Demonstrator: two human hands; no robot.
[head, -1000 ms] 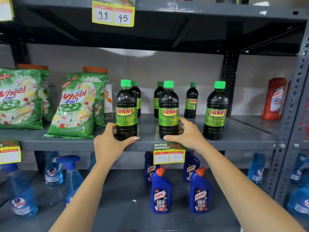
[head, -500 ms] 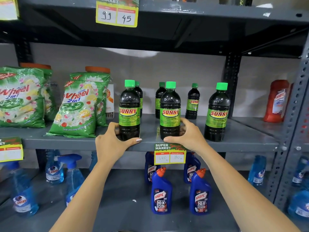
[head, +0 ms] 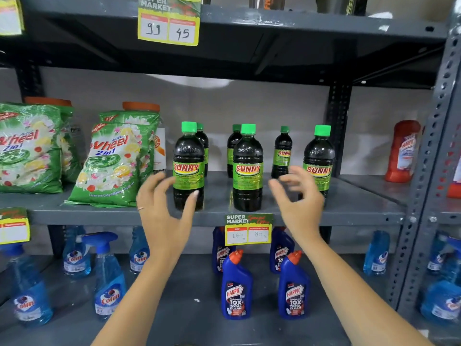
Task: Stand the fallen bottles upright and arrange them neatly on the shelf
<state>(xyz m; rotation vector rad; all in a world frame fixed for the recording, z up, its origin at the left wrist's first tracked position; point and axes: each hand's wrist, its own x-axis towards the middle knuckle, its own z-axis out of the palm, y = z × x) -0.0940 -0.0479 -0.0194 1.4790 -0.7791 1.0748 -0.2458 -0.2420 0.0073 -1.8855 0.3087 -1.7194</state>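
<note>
- Middle shelf (head: 349, 211): grey metal, front lip bare between the bottles and to the right of them, open room there up to the perforated upright (head: 424, 191).
- Six dark Sunny bottles on that shelf, all upright, green caps on, dark liquid filling each nearly to the neck.
- Front row of three: left front bottle (head: 188, 168), middle front bottle (head: 247, 171), right front bottle (head: 320, 158), each standing close to the front edge, clear gaps between them.
- Back row of three smaller-looking bottles: one (head: 203, 146) just behind the left front bottle, one (head: 233, 148) just behind the middle one, one (head: 282, 153) standing alone between middle and right.
- Left hand (head: 162, 211): fingers spread and curved, gripping nothing; thumb tip overlaps the lower side of the left front bottle, contact not certain.
- Right hand (head: 299, 196): fingers spread, blurred, holding nothing, in the gap between middle and right front bottles, partly covering the right one's base.
- Detergent packs (head: 112, 163) leaning at the left end of the same shelf, just beside the left front bottle.
- Red bottle (head: 403, 151) on the next bay to the right, well apart.
- Price tag (head: 248, 229) clipped to the front lip below the middle front bottle.
- Lower shelf (head: 194, 295): blue Harpic bottles (head: 237, 288) upright, blue spray bottles (head: 109, 278) to the left.
</note>
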